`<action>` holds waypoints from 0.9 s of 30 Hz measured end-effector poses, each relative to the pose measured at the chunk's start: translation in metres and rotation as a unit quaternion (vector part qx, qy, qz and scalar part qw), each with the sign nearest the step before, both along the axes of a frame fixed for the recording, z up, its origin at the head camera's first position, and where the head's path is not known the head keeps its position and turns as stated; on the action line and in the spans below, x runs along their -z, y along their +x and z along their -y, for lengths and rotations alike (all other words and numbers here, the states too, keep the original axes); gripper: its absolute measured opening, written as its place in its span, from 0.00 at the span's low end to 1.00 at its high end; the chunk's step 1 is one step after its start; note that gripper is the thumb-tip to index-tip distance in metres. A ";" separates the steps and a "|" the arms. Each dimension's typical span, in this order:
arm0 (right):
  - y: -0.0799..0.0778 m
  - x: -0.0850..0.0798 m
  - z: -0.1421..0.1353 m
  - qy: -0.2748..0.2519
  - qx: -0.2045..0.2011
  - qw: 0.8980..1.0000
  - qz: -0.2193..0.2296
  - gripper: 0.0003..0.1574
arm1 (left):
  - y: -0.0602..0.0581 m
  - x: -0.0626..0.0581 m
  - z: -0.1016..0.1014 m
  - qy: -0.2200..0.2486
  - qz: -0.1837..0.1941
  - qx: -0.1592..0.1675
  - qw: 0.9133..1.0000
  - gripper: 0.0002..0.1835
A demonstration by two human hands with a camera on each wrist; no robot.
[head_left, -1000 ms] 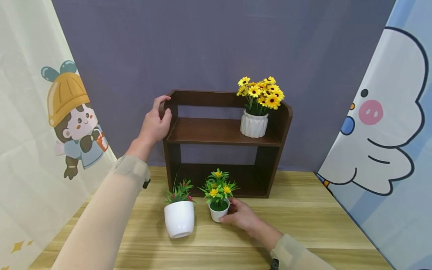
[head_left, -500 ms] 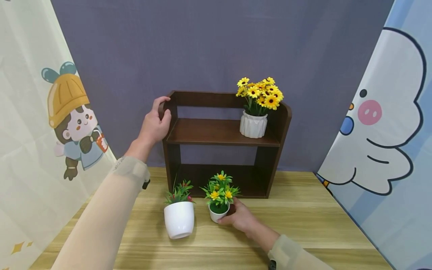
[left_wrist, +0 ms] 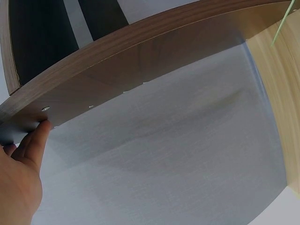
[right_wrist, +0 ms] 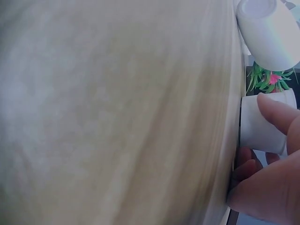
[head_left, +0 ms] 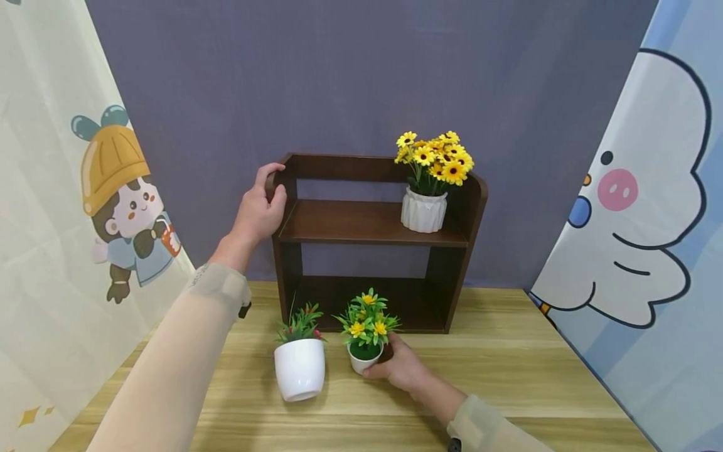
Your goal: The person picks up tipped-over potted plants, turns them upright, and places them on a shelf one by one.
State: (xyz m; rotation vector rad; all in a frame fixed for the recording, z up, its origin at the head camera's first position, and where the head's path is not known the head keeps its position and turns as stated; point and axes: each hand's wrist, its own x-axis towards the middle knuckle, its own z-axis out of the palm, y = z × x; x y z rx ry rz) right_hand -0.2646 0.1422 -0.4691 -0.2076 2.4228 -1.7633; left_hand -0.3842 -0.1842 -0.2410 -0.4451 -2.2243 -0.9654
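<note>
A small artificial plant [head_left: 367, 326] with yellow flowers stands in a white pot on the table before a dark brown shelf [head_left: 373, 221]. Thumb and fingers of my right hand [head_left: 403, 367] hold that pot from its right side; the right wrist view shows the thumb against the white pot [right_wrist: 262, 124]. My left hand [head_left: 257, 210] grips the upper edge of the shelf's left side panel. In the left wrist view, fingers of the left hand [left_wrist: 21, 178] touch the panel's outer face [left_wrist: 117, 70].
Left of the small plant, a larger white pot [head_left: 300, 370] with red-flowered greenery lies tilted, its base toward me. Yellow daisy-like flowers [head_left: 437, 160] in a white ribbed pot [head_left: 423, 211] stand at the right of the upper shelf board. Behind hangs a grey curtain [head_left: 361, 75].
The small plant tips slightly in my right hand, its foliage shifting a little over the half-seconds. My left hand keeps its place on the shelf, and the other pots stay put.
</note>
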 end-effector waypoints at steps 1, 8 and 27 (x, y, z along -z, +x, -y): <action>0.000 0.001 0.000 0.002 -0.001 1.000 -0.001 0.69 | 0.000 0.000 0.000 0.000 0.000 0.000 1.000 0.26; 0.002 0.000 -0.011 0.003 -0.014 1.000 -0.011 0.59 | 0.000 0.002 0.000 0.001 0.006 0.005 1.000 0.26; -0.016 0.002 -0.019 -0.001 -0.100 0.995 0.008 0.60 | 0.001 0.000 0.000 0.000 0.005 0.007 1.000 0.26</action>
